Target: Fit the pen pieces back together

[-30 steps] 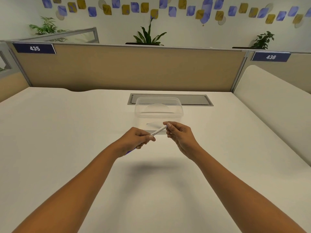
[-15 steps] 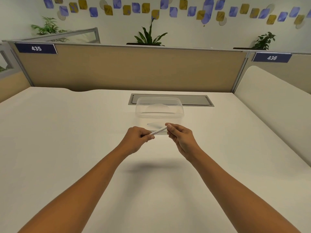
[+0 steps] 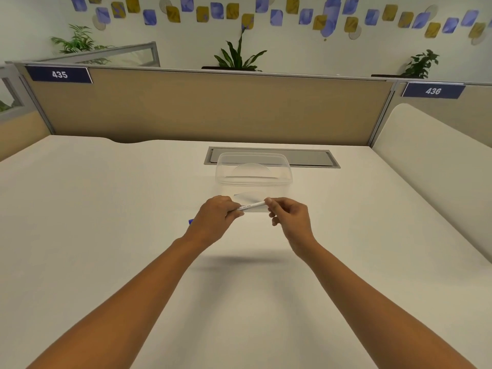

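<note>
From the head view, both forearms reach out over a white desk (image 3: 106, 235) and meet above its middle. The left hand (image 3: 213, 222) is curled round the lower end of a white pen (image 3: 251, 206), with the fingers wrapped over the barrel; a small blue tip (image 3: 190, 222) pokes out at the hand's far left side. The right hand (image 3: 291, 218) pinches the pen's upper end between thumb and fingertips, the other fingers loosely bent below. The pen slants up from left to right between the two hands, held in the air above the desk, with printed text along its barrel too small to read. Just behind the hands stands a clear plastic tub (image 3: 254, 171), lid on, resting on the desk. Behind the tub a grey cable hatch (image 3: 314, 158) is set into the desktop. A tan partition (image 3: 199, 107) closes the back, carrying labels 435 (image 3: 60, 74) and 436 (image 3: 433, 91), with plants (image 3: 238, 55) above it.
</note>
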Motion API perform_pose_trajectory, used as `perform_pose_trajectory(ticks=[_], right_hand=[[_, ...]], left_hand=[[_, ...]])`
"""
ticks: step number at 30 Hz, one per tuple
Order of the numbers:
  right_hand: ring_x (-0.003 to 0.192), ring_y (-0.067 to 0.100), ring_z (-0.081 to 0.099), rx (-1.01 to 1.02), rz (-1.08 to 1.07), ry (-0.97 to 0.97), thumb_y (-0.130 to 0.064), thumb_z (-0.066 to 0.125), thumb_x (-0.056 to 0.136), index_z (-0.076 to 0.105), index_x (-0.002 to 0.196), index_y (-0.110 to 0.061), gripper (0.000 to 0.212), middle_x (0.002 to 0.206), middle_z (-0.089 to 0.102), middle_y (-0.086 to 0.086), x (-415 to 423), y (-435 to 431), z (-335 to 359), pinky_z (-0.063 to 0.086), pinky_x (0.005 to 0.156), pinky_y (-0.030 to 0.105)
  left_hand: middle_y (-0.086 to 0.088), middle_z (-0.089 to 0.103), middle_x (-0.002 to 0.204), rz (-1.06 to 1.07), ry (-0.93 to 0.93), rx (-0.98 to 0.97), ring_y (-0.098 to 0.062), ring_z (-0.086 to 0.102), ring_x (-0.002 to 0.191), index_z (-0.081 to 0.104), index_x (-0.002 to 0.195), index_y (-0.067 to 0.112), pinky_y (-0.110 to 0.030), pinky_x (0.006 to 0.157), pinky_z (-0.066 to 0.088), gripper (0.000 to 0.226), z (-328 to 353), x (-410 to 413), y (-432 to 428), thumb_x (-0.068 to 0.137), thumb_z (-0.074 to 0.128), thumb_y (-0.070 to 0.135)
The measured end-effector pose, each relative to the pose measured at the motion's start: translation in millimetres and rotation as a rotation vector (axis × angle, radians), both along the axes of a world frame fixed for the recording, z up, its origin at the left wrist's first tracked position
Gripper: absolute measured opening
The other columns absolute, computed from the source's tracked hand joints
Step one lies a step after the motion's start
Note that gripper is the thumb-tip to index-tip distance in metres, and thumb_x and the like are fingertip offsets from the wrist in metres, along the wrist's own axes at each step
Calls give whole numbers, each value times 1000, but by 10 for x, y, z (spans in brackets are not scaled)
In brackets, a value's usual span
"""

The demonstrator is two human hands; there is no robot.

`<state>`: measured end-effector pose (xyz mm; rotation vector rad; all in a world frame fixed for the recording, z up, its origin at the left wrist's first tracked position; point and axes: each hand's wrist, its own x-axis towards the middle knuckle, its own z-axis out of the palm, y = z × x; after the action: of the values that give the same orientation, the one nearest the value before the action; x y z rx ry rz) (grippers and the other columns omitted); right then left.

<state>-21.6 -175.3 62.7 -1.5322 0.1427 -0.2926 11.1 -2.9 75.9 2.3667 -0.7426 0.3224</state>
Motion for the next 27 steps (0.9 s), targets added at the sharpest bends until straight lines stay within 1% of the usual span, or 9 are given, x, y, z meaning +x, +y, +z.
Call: perform_pose_trajectory(ticks=[2, 5, 8, 10, 15, 18, 23, 25, 27], right_hand=[[53, 4, 51, -275, -12, -103, -19, 59, 87, 68, 80, -5, 18, 63, 55, 0, 31, -71, -6, 44, 52, 15], [63, 6, 47, -659, 81, -243, -21, 44, 92, 59, 81, -6, 24, 71, 52, 1, 35, -146, -20, 38, 56, 12], [64, 15, 36, -838, 184, -281, -27, 29, 93, 46, 81, -4, 31, 73, 46, 4, -7, -190, -59, 32, 61, 17], [63, 10, 34, -882, 224, -291, -29, 28, 93, 44, 83, -4, 32, 74, 44, 4, -32, -196, -72, 31, 62, 16], [59, 7, 33, -950, 259, -326, -28, 29, 93, 42, 79, -6, 29, 65, 36, -4, -7, -151, -85, 31, 59, 13], [58, 6, 35, -891, 267, -289, -29, 29, 93, 35, 73, -15, 25, 58, 31, -11, -4, -109, -100, 31, 57, 14], [57, 9, 33, -774, 283, -203, -32, 29, 92, 31, 66, -22, 28, 57, 34, -6, -28, -45, -116, 29, 56, 20], [53, 7, 34, -702, 284, -152, -29, 32, 95, 30, 63, -24, 33, 57, 35, -5, -35, -29, -120, 29, 52, 18], [48, 5, 35, -647, 312, -57, -26, 34, 98, 33, 62, -22, 36, 57, 38, -4, -37, -22, -128, 30, 49, 16]], left_hand=[[-5, 49, 62, -27, 164, -86, -16, 40, 59, 69, 94, 2, -20, 54, 28, 15, 33, 7, 16, 85, 59, 10], [-6, 51, 68, -61, 299, -136, -9, 42, 58, 69, 94, 3, -12, 52, 33, 15, 46, 2, 30, 84, 60, 10], [-9, 55, 74, -81, 402, -126, -13, 42, 61, 69, 90, 4, -13, 52, 32, 14, 54, 2, 50, 84, 61, 14], [-5, 54, 70, -90, 461, -117, -15, 42, 63, 69, 88, 5, -17, 54, 32, 14, 55, 11, 83, 84, 62, 16], [3, 50, 62, -102, 510, -114, -10, 40, 60, 70, 86, 7, -8, 48, 33, 12, 28, 7, 153, 84, 62, 16], [4, 50, 62, -77, 439, -111, -8, 40, 57, 70, 86, 3, -9, 48, 33, 12, 5, 23, 154, 82, 63, 12], [5, 47, 58, -115, 244, -33, -5, 42, 53, 70, 87, 1, -9, 51, 31, 12, 3, 50, 178, 83, 62, 9], [-5, 54, 61, -134, 136, 31, -11, 41, 59, 70, 88, 1, -14, 55, 30, 13, -8, 63, 180, 83, 61, 10], [-15, 59, 69, -127, 57, 97, -18, 42, 67, 69, 90, 2, -25, 60, 31, 14, -23, 73, 178, 84, 60, 11]])
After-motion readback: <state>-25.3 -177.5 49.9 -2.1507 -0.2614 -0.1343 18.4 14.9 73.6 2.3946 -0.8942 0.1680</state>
